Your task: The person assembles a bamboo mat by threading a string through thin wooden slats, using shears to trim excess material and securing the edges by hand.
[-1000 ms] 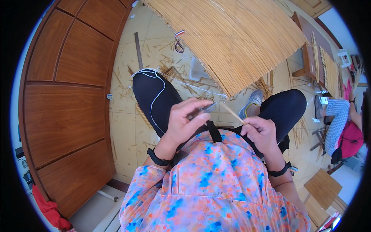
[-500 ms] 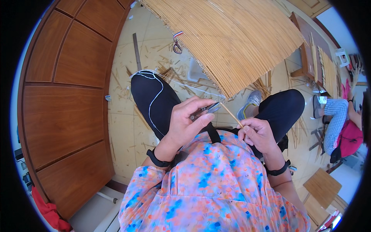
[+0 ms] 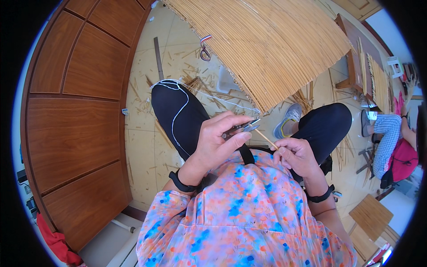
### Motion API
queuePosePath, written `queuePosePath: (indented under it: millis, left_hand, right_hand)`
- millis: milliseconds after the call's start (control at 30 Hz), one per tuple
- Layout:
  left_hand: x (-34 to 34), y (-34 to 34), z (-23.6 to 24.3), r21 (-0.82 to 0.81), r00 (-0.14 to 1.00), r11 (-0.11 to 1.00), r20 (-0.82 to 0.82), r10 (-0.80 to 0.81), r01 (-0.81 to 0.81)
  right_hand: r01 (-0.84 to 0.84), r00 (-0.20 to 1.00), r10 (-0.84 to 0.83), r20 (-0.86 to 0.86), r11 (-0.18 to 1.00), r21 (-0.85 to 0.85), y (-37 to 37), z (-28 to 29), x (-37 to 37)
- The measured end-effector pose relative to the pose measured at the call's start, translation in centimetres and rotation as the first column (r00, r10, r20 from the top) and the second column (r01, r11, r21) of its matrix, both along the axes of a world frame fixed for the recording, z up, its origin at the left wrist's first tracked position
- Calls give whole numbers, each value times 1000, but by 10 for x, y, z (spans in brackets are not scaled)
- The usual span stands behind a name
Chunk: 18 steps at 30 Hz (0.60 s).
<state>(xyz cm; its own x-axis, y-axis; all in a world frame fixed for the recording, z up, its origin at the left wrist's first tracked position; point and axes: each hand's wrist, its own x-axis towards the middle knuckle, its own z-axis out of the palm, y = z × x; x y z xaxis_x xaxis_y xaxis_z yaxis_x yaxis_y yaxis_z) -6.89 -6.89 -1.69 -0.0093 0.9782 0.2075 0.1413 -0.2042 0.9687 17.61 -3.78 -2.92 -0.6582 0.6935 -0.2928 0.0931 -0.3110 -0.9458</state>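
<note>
My left hand is closed around small dark-handled snips, their metal blades pointing right. In my right hand a thin straw-coloured reed stalk is pinched between thumb and fingers. The stalk slants up and left, and its far end meets the snips' blades; whether the blades are closed on it I cannot tell. Just beyond my hands lies the corner of a large mat of reeds laid side by side. A white string runs from that corner across my left knee and down the thigh.
Reed scraps litter the tiled floor, with a flat metal strip and a white tray among them. Wooden cabinets line the left side. At the right, another person sits near a wooden table.
The snips and my left hand have shifted slightly right along the stalk. Less of the stalk shows between the blades and my right hand.
</note>
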Motion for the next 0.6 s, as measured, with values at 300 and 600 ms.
queuePosePath:
  millis: [300,600]
  left_hand:
    - [0,0,0,-34,1000,999,6,-11,12]
    - [0,-1,0,-56,999,998,32,-22,24]
  right_hand:
    - [3,1000,-4,-9,999,-48,0,2,0]
    - [4,999,-6,-35,998,-61,0,4,-2]
